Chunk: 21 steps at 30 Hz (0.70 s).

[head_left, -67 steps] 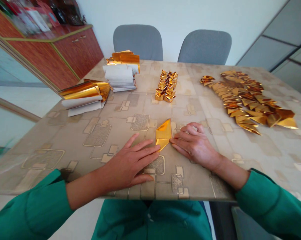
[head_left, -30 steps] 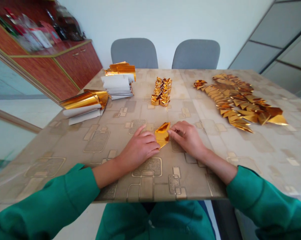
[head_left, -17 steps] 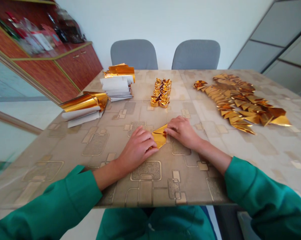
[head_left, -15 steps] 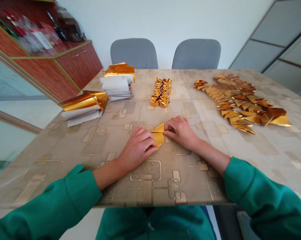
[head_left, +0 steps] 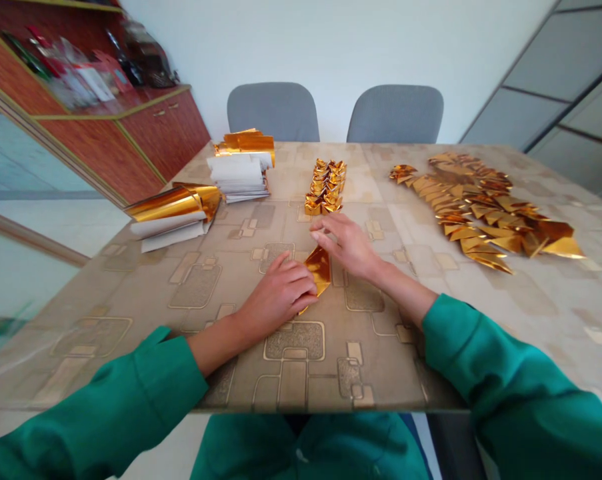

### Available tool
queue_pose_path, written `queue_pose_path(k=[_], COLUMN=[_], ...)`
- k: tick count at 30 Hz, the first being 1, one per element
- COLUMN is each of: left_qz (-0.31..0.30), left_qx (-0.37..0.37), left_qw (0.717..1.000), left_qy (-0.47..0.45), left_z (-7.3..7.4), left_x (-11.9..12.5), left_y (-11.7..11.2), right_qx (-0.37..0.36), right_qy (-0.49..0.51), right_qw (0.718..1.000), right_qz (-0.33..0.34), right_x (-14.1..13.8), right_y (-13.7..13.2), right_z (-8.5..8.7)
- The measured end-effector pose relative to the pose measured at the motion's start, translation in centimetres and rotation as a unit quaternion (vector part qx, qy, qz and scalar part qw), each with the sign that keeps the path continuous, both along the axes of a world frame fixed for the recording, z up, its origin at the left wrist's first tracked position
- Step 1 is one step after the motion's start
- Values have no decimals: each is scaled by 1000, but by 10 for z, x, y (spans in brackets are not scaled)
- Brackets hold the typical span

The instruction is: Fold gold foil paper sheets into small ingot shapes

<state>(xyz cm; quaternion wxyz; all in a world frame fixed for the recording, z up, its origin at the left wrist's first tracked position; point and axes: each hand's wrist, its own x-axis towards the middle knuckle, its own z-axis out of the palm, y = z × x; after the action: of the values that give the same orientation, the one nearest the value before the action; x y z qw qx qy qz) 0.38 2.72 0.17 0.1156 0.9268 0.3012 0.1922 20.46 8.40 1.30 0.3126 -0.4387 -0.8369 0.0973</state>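
A small folded piece of gold foil paper (head_left: pixel 319 268) lies on the patterned tablecloth in front of me, its shiny face partly showing. My left hand (head_left: pixel 287 288) is closed over its left side, fingers curled and holding it against the table; they hide that part. At the paper's far corner hovers my right hand (head_left: pixel 345 244), fingers stretched to the left and thumb a little apart. I see nothing between those fingers. Whether the thumb touches the paper's tip is unclear. Just beyond stand two rows of folded gold foil pieces (head_left: pixel 325 188).
On the left are two stacks of gold-and-white foil sheets (head_left: pixel 173 210), (head_left: pixel 241 167). A spread pile of folded gold pieces (head_left: pixel 485 207) covers the right side. Two grey chairs (head_left: pixel 273 110), (head_left: pixel 395 112) stand behind the table (head_left: pixel 191 353). A wooden cabinet (head_left: pixel 163 130) is at the far left.
My right hand has left the paper's right edge and moved away from me and left, to its far corner. The paper has turned and shows a shinier face. My left hand stays on it.
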Motion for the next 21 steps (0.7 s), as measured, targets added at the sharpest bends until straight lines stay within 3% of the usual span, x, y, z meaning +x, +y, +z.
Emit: queue_pose_path(k=[5, 10, 15, 19, 21], left_qz=[14, 83, 82, 75, 77], left_qx=[-2, 16, 41, 49, 49], left_qw=[1000, 996, 996, 996, 995], left_qy=[-1, -5, -7, -13, -28], left_z=[2, 2, -1, -5, -7], left_x=[-6, -14, -15, -14, -14], left_y=[5, 11, 13, 13, 14], right_qx=[-129, -90, -118, -189, -163], right_qy=[-42, -98, -128, -70, -22], right_qw=[991, 990, 983, 974, 979], right_qz=[0, 36, 61, 104, 124], right_x=[0, 6, 12, 16, 19], right_y=[-1, -1, 2, -5, -13], right_z=[-8, -10, -4, 2, 5])
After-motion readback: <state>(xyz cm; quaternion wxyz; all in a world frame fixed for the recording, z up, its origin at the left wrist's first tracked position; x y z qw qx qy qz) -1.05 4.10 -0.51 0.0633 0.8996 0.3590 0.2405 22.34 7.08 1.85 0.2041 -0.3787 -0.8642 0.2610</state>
